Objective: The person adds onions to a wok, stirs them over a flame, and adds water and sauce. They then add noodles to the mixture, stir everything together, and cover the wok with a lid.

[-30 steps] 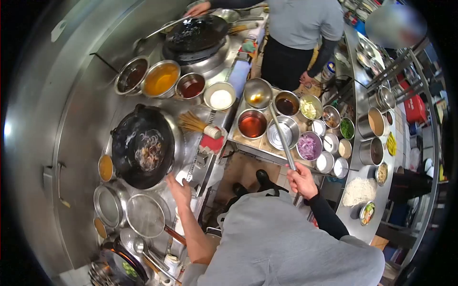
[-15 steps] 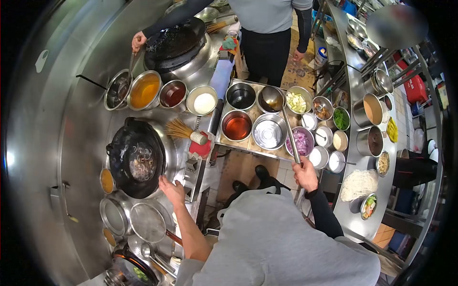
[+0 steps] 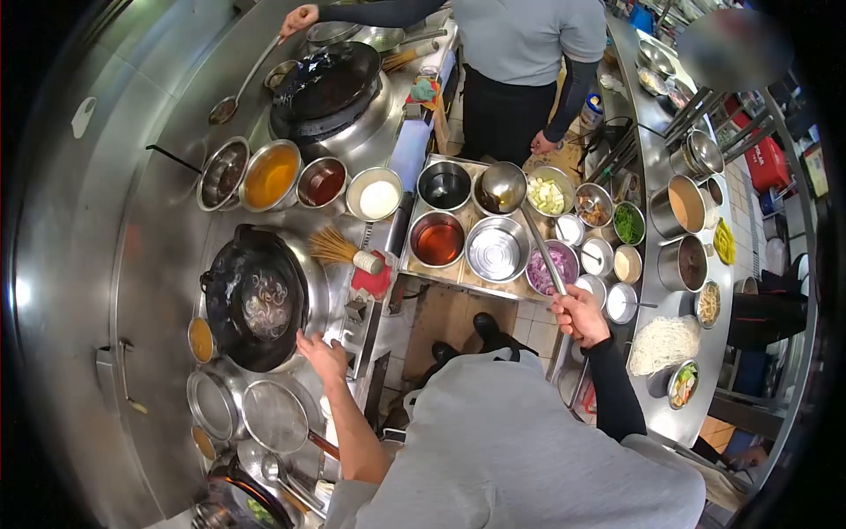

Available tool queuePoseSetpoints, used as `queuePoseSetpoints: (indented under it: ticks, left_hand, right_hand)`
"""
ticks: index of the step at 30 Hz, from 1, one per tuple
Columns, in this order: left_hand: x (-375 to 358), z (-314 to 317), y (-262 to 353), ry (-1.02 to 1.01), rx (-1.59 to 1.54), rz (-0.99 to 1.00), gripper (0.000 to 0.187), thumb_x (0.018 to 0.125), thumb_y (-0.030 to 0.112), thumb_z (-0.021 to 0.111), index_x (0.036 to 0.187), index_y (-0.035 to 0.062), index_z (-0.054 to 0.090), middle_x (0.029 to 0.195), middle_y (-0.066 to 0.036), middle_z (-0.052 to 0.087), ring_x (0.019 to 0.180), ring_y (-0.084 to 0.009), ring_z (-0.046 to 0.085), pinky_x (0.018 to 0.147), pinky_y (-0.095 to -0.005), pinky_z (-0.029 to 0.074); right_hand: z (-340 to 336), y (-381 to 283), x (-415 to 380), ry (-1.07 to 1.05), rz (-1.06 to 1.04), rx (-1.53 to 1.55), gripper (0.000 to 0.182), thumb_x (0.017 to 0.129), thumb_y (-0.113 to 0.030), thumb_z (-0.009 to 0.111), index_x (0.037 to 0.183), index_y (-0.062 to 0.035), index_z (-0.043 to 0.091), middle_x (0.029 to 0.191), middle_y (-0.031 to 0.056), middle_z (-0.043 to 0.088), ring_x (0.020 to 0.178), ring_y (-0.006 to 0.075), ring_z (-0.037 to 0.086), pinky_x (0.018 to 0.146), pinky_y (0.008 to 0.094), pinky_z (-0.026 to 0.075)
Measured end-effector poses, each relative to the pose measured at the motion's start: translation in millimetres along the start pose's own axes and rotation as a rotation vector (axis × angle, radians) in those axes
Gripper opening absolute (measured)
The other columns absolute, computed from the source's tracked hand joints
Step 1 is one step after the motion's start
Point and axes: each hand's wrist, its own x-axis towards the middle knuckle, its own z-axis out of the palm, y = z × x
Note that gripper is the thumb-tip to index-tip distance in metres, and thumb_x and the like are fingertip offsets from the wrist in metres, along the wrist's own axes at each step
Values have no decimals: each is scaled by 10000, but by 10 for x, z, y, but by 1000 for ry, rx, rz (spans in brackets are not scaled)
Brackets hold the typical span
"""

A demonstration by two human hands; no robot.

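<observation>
My right hand (image 3: 582, 316) is closed round the long handle of a metal ladle (image 3: 503, 185). The ladle's bowl is at the mouth of a metal pot at the back of the seasoning trolley, its round side showing. My left hand (image 3: 324, 358) has its fingers stretched out, right by the near rim of a black wok (image 3: 231, 319). Sliced onion (image 3: 270, 310) lies in the bottom of that wok. Just beyond my left hand, a bamboo brush (image 3: 339, 249) rests on the stove edge near a red cloth (image 3: 370, 280).
A co-worker (image 3: 520, 53) stands opposite, holding a ladle (image 3: 227, 108) beside a second wok (image 3: 326, 84). Between us sit pots of dark liquid (image 3: 444, 184), red liquid (image 3: 437, 239) and chopped red onion (image 3: 551, 269). A strainer (image 3: 275, 416) lies at left; noodles (image 3: 664, 344) lie on the right counter.
My right hand has shifted slightly right and down, and the ladle's bowl has turned over in the pot. The co-worker's ladle has lifted out of a metal bowl, up and away. My left hand barely moved.
</observation>
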Motion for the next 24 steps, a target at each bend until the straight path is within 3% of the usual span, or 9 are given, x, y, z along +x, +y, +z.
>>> queuePoseSetpoints:
  ticks: [6, 16, 21, 24]
  left_hand:
    - [-64, -56, -28, 8, -35, 7, 333, 802, 40, 701, 1109, -75, 636, 1562, -314, 307, 1459, -494, 283, 1215, -529, 273]
    - [-89, -136, -54, -26, -78, 22, 280, 810, 36, 705, 1057, -83, 647, 1587, -293, 286, 1485, -484, 252, 1222, -505, 276]
    - [-71, -225, -185, -65, -113, -50, 283, 786, 55, 708, 1031, -80, 661, 1550, -286, 325, 1460, -476, 287, 1208, -501, 286]
    - [-145, -192, -314, -86, -135, -3, 355, 775, 62, 669, 1074, -129, 653, 1585, -340, 262, 1501, -490, 236, 1233, -470, 288]
  right_hand:
    - [189, 298, -88, 86, -108, -99, 216, 981, -104, 587, 1189, -54, 564, 735, -15, 502, 491, 44, 421, 396, 220, 316]
    - [520, 429, -273, -23, -26, 193, 228, 1032, -129, 564, 1247, -52, 559, 765, -30, 479, 510, 17, 379, 405, 197, 294]
    - [871, 599, -454, -86, -85, -45, 312, 1020, -102, 521, 1330, -68, 533, 749, 2, 482, 458, 43, 352, 391, 218, 281]
    - [1310, 609, -414, -206, -92, -176, 339, 1024, -89, 563, 1358, -60, 511, 734, 5, 483, 458, 45, 363, 384, 226, 296]
